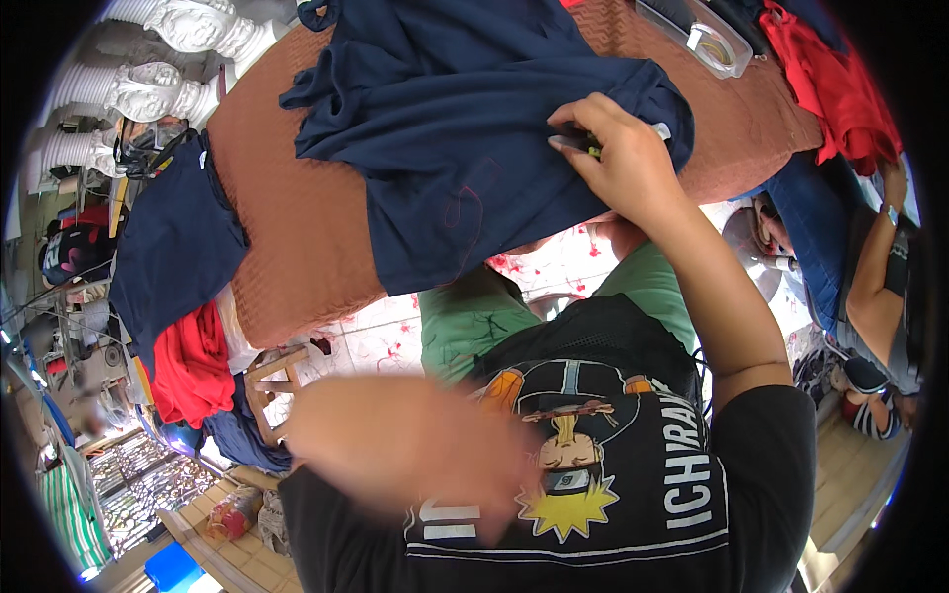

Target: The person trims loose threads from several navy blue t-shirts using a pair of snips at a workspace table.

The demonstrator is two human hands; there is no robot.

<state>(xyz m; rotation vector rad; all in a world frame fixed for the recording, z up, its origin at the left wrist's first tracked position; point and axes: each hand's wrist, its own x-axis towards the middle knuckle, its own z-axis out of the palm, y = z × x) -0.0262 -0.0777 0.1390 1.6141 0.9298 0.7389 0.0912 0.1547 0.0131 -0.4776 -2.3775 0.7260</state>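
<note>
A navy blue garment [435, 128] lies spread in folds over a brown quilted cover in front of me. A loose loop of red thread [465, 212] rests on its near part. Over the garment's right side, my right hand [623, 153] is curled, thumb and forefinger a little apart. It holds a small dark tool with a yellow-green part [594, 153], mostly hidden by the fingers, so I cannot make out its kind. My left hand [415, 445] is raised before my black shirt, away from the garment. Motion smears its fingers.
The brown cover [267, 237] drapes a table. More navy cloth [183, 227] and red cloth [193, 366] hang at the left. A clear plastic box [720, 49] stands at the far right. Another person's arm [875, 252] is beside red fabric [830, 89]. Red scraps litter the floor.
</note>
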